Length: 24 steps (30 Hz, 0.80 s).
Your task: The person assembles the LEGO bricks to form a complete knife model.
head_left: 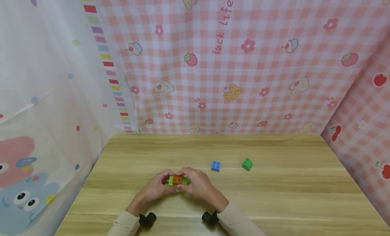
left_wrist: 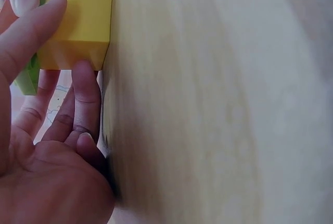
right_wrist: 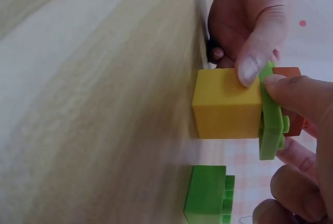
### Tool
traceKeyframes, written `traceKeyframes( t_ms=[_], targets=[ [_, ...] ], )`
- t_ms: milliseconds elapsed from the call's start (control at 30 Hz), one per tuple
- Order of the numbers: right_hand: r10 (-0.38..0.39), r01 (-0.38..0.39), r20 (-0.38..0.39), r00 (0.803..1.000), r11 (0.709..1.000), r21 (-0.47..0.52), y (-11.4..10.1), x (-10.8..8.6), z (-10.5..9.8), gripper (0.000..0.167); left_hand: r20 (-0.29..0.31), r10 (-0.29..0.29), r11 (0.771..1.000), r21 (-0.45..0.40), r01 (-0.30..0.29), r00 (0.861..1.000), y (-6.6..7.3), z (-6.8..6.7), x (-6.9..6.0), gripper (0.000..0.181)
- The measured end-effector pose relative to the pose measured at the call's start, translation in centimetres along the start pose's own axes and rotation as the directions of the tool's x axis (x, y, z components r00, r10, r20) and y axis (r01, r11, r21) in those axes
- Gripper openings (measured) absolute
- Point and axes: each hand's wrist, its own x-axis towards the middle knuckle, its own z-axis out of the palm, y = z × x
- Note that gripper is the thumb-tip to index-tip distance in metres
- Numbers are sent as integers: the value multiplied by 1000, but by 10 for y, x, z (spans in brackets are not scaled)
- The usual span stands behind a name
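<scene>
A small stack stands on the table between my hands: a yellow block [right_wrist: 226, 107] at the bottom, a light-green studded plate [right_wrist: 270, 127] across it and an orange-brown brick [head_left: 177, 179] on top. My left hand [head_left: 156, 187] holds the yellow block from the left, its thumb on the near side and a finger against another face. From the right, my right hand [head_left: 199, 184] grips the upper layers, with its thumb at the green plate's edge and its fingers partly hidden behind. In the right wrist view the plate looks slightly tilted against the yellow block.
Beyond my right hand lie a blue brick [head_left: 215, 166] with studs up and, farther right, a green brick [head_left: 247, 164] with a curved side. The wooden table [head_left: 289, 195] ends at a checked cloth [head_left: 259, 70] behind and cloths at both sides.
</scene>
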Motion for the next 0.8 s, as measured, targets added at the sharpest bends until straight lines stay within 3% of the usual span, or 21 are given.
traceKeyframes(
  t_ms=[333, 567, 800],
  targets=[
    [8, -8, -11, 1000, 1000, 0, -2, 0, 1, 35, -3, -12, 1000, -7, 12, 1000, 3, 0, -1, 36],
    [17, -15, 70, 997, 999, -29, 0, -4, -7, 49, 6, -19, 1000, -10, 19, 1000, 3, 0, -1, 34],
    [80, -81, 11, 997, 987, 142, 14, -10, -16, 43, -1, -24, 1000, -1, 24, 1000, 3, 1, -1, 36]
  ],
)
